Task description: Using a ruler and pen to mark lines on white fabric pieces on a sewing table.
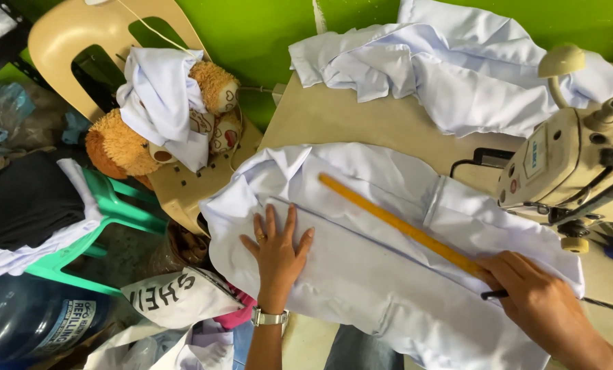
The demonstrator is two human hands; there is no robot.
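Shirt (388, 274) is spread over the desk's (340, 116) near edge. Left hand (277, 247) lies flat on it, fingers wide. Yellow ruler (402, 226) runs diagonally across; right hand (543, 301) pins its end, gripping a dark pen (495, 295).

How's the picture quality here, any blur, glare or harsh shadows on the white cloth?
Head view: light is soft and even; the white garment is bright but keeps its folds, with no hard glare. Faint shadows sit under the left hand and the yellow ruler. The right hand looks slightly soft; edges bend a little.
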